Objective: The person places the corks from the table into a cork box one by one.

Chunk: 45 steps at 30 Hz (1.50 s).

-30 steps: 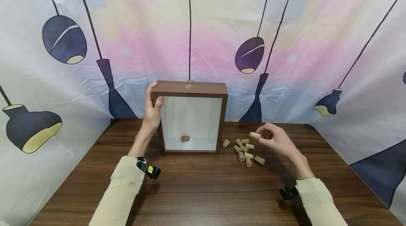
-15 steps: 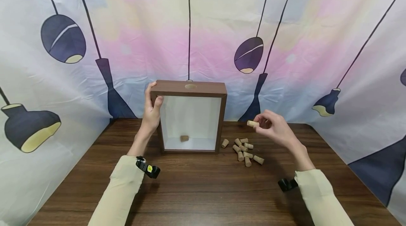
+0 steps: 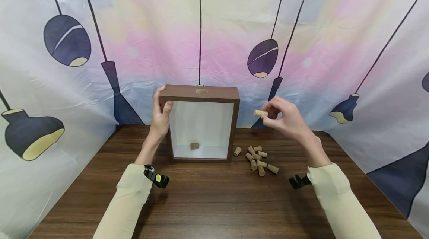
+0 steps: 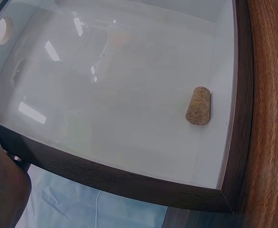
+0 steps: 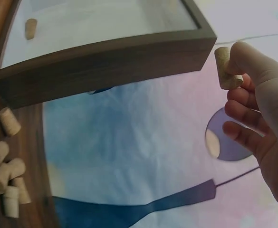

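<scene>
A brown wooden shadow box [image 3: 200, 94] with a clear front and a round hole [image 3: 202, 91] in its top stands upright on the table. My left hand [image 3: 161, 114] grips its upper left corner, thumb at the front and fingers around the side. One cork [image 4: 198, 106] lies inside at the bottom. To the right of the box and above the table, my right hand [image 3: 285, 117] pinches another cork [image 3: 260, 113] between thumb and fingers. In the right wrist view this held cork [image 5: 226, 68] is apart from the box's edge.
Several loose corks [image 3: 261, 171] lie in a cluster on the dark wooden table [image 3: 214, 201], right of the box. A single cork [image 3: 237, 151] lies nearer the box's lower right corner. A printed curtain [image 3: 224, 38] hangs behind the table.
My right hand has risen from near the loose corks and moved a little left toward the box, carrying its cork. My left hand and the box look still.
</scene>
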Available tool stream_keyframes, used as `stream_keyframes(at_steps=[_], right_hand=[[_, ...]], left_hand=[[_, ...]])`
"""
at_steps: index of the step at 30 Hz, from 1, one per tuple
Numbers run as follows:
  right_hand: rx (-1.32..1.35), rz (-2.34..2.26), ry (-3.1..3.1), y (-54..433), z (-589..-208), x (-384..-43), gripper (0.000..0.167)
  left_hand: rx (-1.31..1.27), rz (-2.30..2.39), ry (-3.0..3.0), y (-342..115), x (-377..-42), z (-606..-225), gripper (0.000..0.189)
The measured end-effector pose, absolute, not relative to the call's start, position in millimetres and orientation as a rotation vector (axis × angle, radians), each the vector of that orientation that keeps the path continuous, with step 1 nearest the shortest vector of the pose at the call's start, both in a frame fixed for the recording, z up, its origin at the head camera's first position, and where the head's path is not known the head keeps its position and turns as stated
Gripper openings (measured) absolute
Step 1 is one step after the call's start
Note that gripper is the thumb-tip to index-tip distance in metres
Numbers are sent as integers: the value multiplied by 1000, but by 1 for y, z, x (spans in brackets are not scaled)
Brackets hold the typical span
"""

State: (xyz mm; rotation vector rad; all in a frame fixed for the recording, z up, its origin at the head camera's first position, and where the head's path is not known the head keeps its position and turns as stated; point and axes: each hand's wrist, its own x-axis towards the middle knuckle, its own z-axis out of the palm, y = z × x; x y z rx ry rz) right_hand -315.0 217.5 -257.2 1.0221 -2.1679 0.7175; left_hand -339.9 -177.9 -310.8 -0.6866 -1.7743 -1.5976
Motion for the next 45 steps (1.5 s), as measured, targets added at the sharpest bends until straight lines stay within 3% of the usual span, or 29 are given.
stream_keyframes(at_steps=[24,45], right_hand=[[1163,571,-2079,156,-178,-323,10],[1172,299,-2294,87,-152,-336,10]], left_hand=[[-694,-1584,-1748,-177,-341,-311,66],[-690,-1595,-1765,-179,-340,-313,63]])
